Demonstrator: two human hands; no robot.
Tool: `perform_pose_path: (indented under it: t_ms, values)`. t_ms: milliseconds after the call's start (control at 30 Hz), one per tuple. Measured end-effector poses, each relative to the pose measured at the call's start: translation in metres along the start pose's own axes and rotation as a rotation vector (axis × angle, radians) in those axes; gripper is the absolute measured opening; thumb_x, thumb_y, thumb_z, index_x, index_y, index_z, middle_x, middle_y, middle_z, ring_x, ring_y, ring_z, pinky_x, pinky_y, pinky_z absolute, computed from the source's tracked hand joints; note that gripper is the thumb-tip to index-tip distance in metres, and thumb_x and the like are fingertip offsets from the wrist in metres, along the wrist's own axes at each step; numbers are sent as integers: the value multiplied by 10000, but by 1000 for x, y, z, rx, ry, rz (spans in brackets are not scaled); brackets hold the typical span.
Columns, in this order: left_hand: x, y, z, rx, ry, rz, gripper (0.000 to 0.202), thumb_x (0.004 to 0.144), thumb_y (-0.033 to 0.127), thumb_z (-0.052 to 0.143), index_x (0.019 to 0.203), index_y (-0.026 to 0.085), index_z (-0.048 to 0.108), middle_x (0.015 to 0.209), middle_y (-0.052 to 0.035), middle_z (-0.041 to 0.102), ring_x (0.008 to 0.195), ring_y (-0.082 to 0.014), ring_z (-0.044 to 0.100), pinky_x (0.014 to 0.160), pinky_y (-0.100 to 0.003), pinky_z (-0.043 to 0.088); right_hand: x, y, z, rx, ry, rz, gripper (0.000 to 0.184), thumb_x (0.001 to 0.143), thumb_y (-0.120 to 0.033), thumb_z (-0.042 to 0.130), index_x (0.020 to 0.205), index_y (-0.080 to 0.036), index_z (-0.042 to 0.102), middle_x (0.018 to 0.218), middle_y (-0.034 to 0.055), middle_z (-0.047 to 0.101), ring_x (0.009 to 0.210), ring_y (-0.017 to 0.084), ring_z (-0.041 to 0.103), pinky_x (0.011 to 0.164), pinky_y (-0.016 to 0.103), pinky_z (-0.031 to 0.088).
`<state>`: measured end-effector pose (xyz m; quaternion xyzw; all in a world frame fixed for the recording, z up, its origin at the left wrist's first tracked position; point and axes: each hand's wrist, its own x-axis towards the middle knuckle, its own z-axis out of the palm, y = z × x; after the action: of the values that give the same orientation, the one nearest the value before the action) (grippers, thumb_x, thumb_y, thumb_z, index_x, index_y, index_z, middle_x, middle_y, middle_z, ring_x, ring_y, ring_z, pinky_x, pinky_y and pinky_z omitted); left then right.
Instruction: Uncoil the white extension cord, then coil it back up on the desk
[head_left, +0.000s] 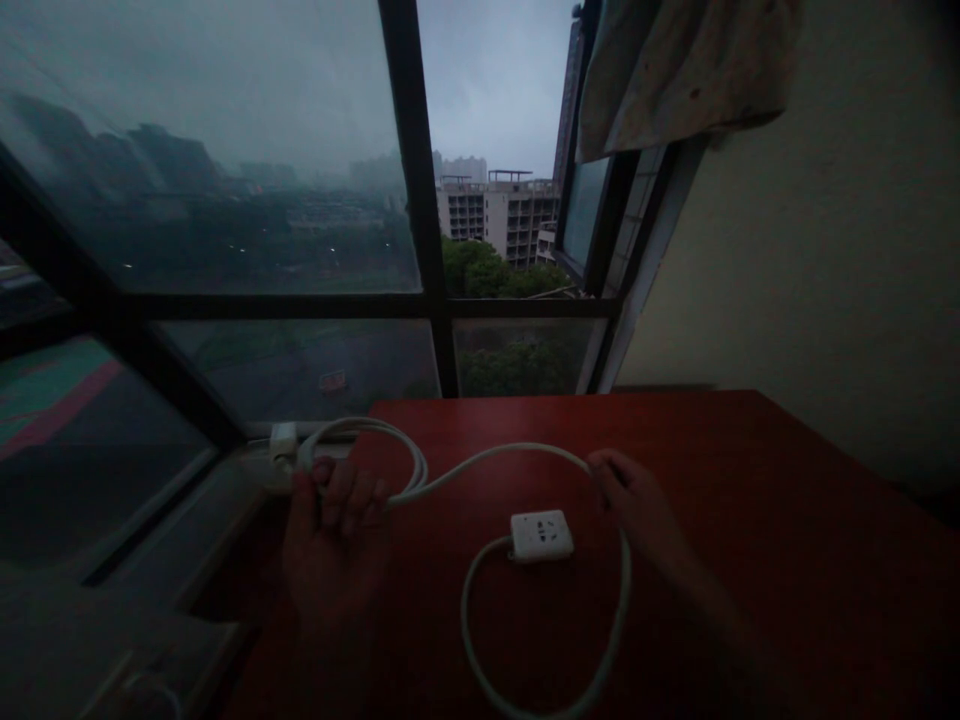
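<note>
the cord [525, 447] looks only partly coiled: looped at the curled left hand [337, 535] gripping it, but running loose through the pinching right hand [636, 500] to the socket [541, 536] on the table [712, 440], a stretch not yet coiled.

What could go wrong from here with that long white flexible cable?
The right hand grips the cable running to the white rectangular plastic socket block; a tug might drag that block across the smooth red-brown tabletop. The loops at the curled left hand could slip loose or tangle.
</note>
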<state>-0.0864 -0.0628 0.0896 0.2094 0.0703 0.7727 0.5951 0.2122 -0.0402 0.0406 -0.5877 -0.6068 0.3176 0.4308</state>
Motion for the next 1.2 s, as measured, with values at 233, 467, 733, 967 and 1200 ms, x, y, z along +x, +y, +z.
perform_pose_path:
  t_ms: [233,467,733,967,1200]
  values:
    - [3,-17,-10,181,28,-47,222,915,319,522,743,193,461,476,87,355,371,-77,352,442,-210,381,62,37,5,-79,-162,-52,222,795,-282,518,934,-153,635,889,49,664,804,171,599,730,293,457]
    - [5,-26,-22,285,7,-109,235,847,344,608,717,191,486,445,93,329,343,-70,330,381,-181,321,54,63,21,-583,-195,-143,199,855,-255,510,922,-158,670,944,92,679,854,192,611,771,306,436]
    - [7,-26,-20,338,-9,34,226,850,341,608,705,186,529,451,74,384,353,-75,342,368,-188,296,-11,74,6,-664,-133,55,325,901,-363,445,1095,-166,616,1103,129,657,955,235,628,814,335,448]
    - [-2,-47,-12,489,82,315,169,849,341,621,778,199,562,511,66,463,445,-100,438,466,-216,400,-87,73,-6,-756,-176,313,313,868,-502,439,853,-231,594,872,83,685,784,243,651,643,334,420]
    - [-4,-65,-12,673,208,610,138,900,297,531,799,203,545,668,33,586,624,-134,587,667,-271,483,-98,79,-3,-658,-150,366,158,845,-342,420,774,-241,518,783,64,680,717,229,649,631,342,417]
